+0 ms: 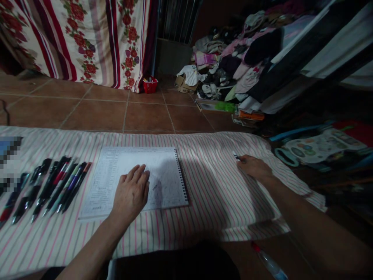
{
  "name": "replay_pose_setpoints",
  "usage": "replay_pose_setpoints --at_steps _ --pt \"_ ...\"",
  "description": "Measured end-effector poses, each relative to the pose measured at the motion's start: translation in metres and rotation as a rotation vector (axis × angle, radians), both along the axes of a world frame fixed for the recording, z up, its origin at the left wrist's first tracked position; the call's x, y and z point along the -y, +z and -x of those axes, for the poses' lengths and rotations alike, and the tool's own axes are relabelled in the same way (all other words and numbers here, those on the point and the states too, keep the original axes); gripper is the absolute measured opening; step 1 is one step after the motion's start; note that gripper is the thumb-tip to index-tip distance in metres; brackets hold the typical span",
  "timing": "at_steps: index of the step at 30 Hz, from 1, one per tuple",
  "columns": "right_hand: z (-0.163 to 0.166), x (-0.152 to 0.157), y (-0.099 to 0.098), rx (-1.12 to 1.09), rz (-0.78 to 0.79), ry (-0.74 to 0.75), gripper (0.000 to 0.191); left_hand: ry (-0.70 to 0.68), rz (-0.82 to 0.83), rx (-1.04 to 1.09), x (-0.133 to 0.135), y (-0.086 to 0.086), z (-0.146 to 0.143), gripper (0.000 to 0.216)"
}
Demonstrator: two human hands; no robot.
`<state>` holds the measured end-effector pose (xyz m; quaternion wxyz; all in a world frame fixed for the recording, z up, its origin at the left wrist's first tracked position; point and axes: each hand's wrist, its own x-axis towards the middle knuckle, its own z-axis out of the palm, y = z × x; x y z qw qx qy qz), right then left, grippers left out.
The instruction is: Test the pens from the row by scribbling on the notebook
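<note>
While my left hand (131, 192) lies open and flat on the spiral notebook (163, 171), my right hand (255, 168) pinches a pen (237, 157) right of it.

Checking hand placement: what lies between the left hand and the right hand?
The head view shows a notebook's wire-bound edge, then striped cloth, between the left hand and right hand.

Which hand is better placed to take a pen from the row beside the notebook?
Left, probably: the left hand rests on the spiral notebook beside the pens, while the right hand sits farther off and already holds a pen.
</note>
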<state>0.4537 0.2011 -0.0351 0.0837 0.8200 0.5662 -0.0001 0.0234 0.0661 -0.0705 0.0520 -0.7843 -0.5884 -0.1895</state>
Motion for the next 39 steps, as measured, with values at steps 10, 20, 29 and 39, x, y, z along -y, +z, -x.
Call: replay_pose_setpoints --at_steps 10,20,29,39 --pt "0.034 0.009 0.014 0.026 -0.142 0.024 0.047 0.002 -0.005 0.118 0.004 -0.002 0.005 0.027" --pt "0.198 0.037 0.029 -0.425 -0.707 0.445 0.030 -0.033 -0.039 0.236 0.024 -0.001 0.033 0.024" --pt "0.323 0.095 0.038 -0.770 -0.598 0.839 0.025 0.022 -0.026 0.258 0.044 0.010 0.065 0.022" --pt "0.313 0.096 0.011 -0.783 -0.648 0.802 0.021 0.057 -0.028 0.285 0.058 0.007 0.087 0.023"
